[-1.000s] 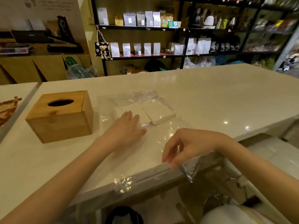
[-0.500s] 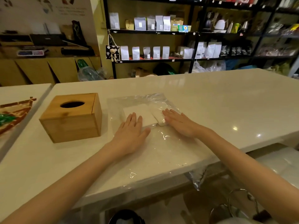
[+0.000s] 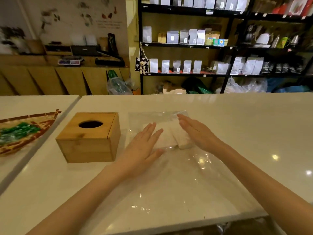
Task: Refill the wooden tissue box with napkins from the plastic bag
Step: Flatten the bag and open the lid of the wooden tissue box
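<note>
The wooden tissue box (image 3: 88, 138) stands closed on the white counter, its oval slot facing up. To its right lies the clear plastic bag (image 3: 186, 175), spread flat toward the counter's near edge. White napkins (image 3: 176, 135) sit inside its far end. My left hand (image 3: 144, 145) rests flat on the bag over the napkins' left side, fingers apart. My right hand (image 3: 196, 131) lies flat along the napkins' right side, fingers straight. Neither hand grips anything.
A woven boat-shaped basket (image 3: 25, 131) with green wrapped items sits on the adjoining counter at left. The white counter (image 3: 254, 126) stretches right and far. Black shelves (image 3: 186, 46) with pouches stand behind it.
My right hand let go of the bag's near edge, moved onto the bag and slid along the napkins' right side. The left hand stayed flat on the napkins. The view tilted up.
</note>
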### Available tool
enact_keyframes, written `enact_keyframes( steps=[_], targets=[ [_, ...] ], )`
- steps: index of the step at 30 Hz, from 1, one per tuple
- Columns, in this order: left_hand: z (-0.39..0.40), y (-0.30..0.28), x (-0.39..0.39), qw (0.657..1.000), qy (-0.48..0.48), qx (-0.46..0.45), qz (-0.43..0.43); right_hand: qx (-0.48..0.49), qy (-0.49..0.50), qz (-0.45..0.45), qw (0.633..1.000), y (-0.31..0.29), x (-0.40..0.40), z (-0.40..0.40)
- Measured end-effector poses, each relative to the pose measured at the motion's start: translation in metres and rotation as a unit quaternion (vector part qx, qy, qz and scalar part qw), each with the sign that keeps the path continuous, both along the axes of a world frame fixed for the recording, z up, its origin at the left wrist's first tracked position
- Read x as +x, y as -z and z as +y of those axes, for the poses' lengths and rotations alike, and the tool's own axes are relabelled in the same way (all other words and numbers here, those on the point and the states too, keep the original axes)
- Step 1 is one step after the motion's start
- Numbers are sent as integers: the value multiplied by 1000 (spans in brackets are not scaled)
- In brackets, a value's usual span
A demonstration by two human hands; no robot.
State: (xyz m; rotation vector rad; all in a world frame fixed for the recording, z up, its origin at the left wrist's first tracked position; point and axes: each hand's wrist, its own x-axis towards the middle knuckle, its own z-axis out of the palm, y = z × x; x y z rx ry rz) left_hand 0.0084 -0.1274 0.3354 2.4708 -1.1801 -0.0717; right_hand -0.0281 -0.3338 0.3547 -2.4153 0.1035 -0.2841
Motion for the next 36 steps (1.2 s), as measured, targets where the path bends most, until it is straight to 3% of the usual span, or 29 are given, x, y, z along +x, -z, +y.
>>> enact_keyframes(
  steps=[3, 8, 13, 17, 23, 29, 36],
  targets=[
    [29, -35, 0, 997, -27, -61, 43, 5, -75, -23, 997, -19, 17, 37],
    [89, -66, 33, 986, -113, -117, 39, -96, -196, -23, 976, -30, 42, 101],
    [143, -61, 67, 976, -196, -40, 89, -148, -216, 43, 964, -28, 69, 141],
    [164, -53, 79, 973, -165, -11, 158, -215, -238, 57, 945, -24, 82, 150],
    [167, -49, 89, 982, -144, 13, 118, -328, -249, 33, 911, -20, 89, 146],
    [171, -47, 99, 987, -136, 38, 80, -322, -253, 6, 912, -14, 95, 140],
    [165, -67, 114, 971, -189, -39, 144, -135, -218, 15, 967, -33, 103, 145]
  ],
)
